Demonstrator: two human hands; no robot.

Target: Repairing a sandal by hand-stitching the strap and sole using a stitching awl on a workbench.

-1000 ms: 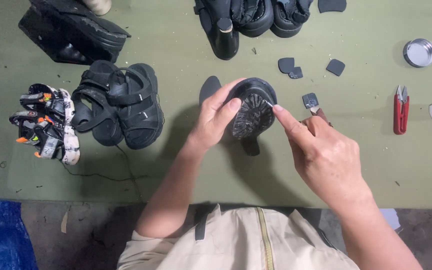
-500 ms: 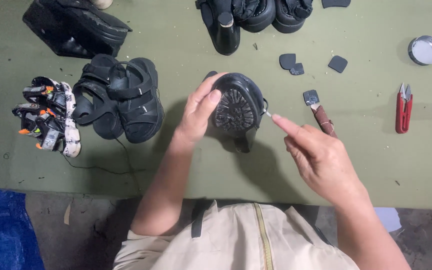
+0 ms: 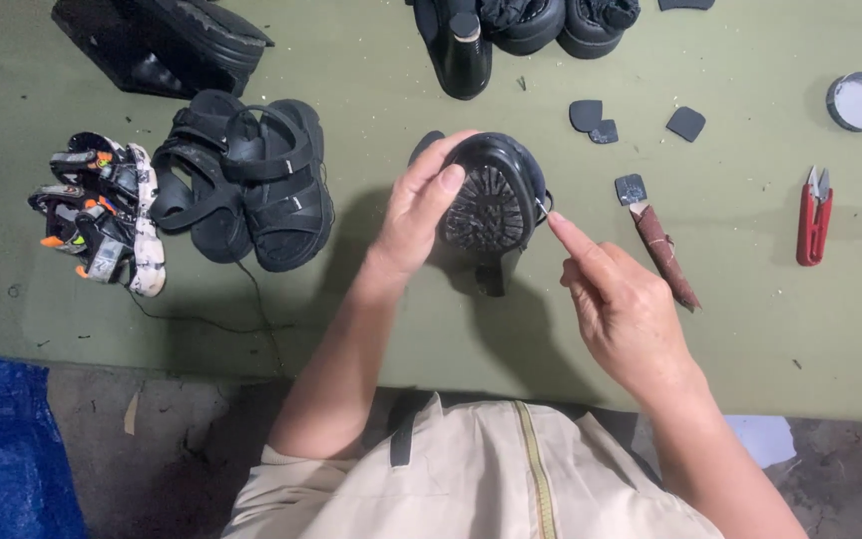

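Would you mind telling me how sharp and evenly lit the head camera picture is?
Head view: sharp focus on the black treaded shoe sole; soft even light, faint shadows under the left hand and right hand; mild glare on the round silver tin lid.

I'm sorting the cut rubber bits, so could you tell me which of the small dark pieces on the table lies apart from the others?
The rubber piece on the right lies alone; the other two pieces touch each other.
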